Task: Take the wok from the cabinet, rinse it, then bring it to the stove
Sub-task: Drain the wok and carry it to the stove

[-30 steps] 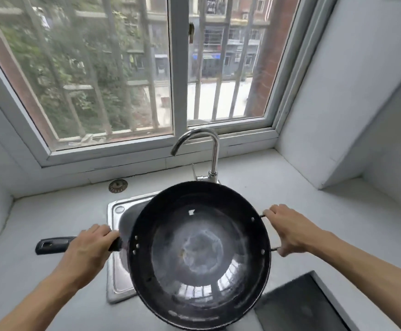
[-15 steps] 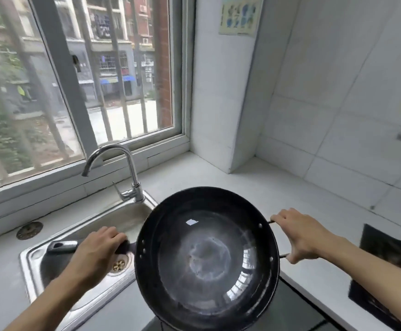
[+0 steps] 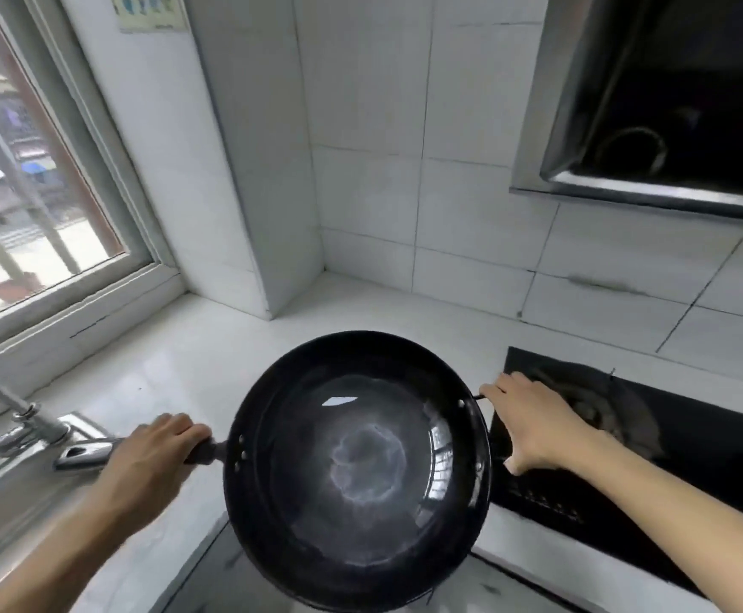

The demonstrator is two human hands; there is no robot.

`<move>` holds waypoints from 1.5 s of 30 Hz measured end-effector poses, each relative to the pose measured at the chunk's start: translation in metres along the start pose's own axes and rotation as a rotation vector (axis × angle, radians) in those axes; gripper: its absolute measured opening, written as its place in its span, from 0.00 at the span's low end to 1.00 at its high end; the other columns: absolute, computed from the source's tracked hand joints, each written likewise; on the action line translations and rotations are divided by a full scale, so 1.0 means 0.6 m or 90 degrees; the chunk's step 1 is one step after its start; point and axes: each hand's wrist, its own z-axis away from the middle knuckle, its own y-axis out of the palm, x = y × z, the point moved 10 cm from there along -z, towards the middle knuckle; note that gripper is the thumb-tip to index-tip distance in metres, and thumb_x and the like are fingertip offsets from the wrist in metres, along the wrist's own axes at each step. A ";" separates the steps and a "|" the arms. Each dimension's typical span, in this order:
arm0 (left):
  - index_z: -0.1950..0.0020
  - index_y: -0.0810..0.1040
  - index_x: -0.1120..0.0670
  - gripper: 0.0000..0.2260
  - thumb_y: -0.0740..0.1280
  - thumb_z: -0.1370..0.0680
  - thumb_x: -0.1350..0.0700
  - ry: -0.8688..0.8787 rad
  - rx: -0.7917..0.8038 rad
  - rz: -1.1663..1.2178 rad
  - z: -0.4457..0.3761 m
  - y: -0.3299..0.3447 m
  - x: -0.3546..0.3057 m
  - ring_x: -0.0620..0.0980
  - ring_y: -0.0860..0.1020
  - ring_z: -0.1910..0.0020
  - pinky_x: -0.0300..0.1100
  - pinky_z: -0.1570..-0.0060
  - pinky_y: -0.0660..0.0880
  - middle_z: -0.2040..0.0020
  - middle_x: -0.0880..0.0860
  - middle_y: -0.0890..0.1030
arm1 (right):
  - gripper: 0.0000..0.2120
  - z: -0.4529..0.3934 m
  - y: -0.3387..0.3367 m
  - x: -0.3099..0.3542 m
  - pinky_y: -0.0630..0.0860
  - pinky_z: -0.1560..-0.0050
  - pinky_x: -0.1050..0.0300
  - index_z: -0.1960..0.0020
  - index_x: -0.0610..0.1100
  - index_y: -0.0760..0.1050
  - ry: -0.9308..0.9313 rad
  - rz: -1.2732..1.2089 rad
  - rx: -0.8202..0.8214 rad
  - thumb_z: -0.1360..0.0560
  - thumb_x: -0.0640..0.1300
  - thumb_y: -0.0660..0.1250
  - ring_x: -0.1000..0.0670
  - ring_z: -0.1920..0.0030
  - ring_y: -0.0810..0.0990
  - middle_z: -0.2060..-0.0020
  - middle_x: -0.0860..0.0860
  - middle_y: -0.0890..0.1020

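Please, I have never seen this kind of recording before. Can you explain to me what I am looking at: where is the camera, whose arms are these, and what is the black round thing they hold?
There is no machine here. The camera sits on a person's head and looks forward and down, so the two bare arms entering from the bottom belong to that person. It is one wide-angle view, which is why the walls bend.

The black round thing is a wok, carried level above the white counter. The left hand grips its long handle; the right hand holds the small loop handle on the opposite side.

At the right lies the black stove, with the hood above it. At the left edge you see the faucet and part of the sink, beside the window.
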 end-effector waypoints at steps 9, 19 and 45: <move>0.56 0.79 0.48 0.09 0.75 0.31 0.59 0.050 0.027 0.016 -0.149 0.053 -0.064 0.50 0.75 0.61 0.46 0.63 0.72 0.62 0.45 0.77 | 0.43 -0.048 0.042 -0.120 0.72 0.41 0.55 0.34 0.48 0.67 0.038 -0.022 0.029 0.44 0.59 0.76 0.49 0.42 0.69 0.41 0.51 0.72; 0.56 0.79 0.48 0.05 0.73 0.28 0.56 0.162 0.034 0.067 -0.356 0.135 -0.055 0.49 0.75 0.60 0.44 0.63 0.71 0.61 0.45 0.77 | 0.45 -0.119 0.065 -0.166 0.72 0.39 0.54 0.31 0.47 0.65 0.162 -0.020 0.083 0.43 0.59 0.77 0.48 0.40 0.69 0.39 0.51 0.72; 0.58 0.79 0.50 0.07 0.75 0.30 0.57 0.167 0.098 0.027 -0.570 0.243 -0.111 0.49 0.73 0.63 0.42 0.66 0.66 0.63 0.47 0.76 | 0.45 -0.302 0.178 -0.311 0.70 0.37 0.54 0.30 0.45 0.65 0.181 -0.069 0.135 0.42 0.54 0.80 0.47 0.38 0.70 0.38 0.50 0.71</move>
